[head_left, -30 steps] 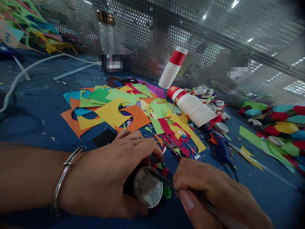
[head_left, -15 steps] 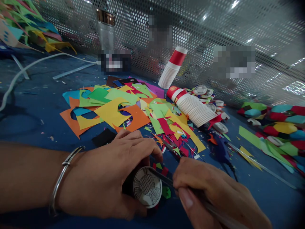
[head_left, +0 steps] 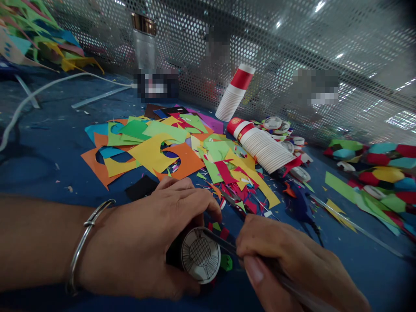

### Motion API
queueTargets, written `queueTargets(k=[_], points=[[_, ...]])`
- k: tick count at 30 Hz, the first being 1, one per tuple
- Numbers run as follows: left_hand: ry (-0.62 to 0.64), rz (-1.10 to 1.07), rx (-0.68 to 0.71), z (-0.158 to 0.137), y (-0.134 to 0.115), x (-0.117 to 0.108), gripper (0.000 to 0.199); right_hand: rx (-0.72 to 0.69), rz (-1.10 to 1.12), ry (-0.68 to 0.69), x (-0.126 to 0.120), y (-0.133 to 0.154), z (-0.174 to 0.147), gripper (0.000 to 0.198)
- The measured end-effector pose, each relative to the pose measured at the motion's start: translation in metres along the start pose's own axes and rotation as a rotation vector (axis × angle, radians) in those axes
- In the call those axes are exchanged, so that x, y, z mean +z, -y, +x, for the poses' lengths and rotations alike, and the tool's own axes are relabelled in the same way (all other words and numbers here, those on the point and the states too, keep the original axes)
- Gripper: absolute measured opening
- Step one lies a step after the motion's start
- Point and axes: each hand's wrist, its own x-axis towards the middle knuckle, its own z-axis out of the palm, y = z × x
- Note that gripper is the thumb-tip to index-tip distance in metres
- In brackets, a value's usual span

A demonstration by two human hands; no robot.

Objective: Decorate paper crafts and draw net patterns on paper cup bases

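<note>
Disc [head_left: 200, 255] with drawn lines, grasped in left hand [head_left: 152, 238]. Pen [head_left: 224, 244] pinched in right hand [head_left: 289, 255], tip at disc's twelve o'clock. On counter [head_left: 58, 173], toward one o'clock, stacked cups [head_left: 266, 149].

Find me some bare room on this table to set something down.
Left: the blue tabletop between the white cable, the orange paper and the left forearm, with only small scraps. Right: a strip between the clear stick and right hand. Crowded: the middle, from paper pile to lying cups.
</note>
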Motion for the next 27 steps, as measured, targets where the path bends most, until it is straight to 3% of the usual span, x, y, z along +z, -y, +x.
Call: queueTargets(k=[6, 15, 27], points=[[0.004, 0.007, 0.008, -0.001, 0.0021, -0.0002, 0.063, -0.062, 0.063, -0.075, 0.0045, -0.0038, 0.0011, 0.015], [-0.018, 0.003, 0.021, -0.0013, 0.0019, 0.0009, 0.059, 0.001, 0.009, 0.027, -0.0021, 0.0016, 0.0059, 0.016], [-0.01, 0.007, 0.019, 0.0, 0.0001, -0.001, 0.057, -0.014, 0.014, 0.016, -0.0029, 0.0005, 0.0037, 0.017]])
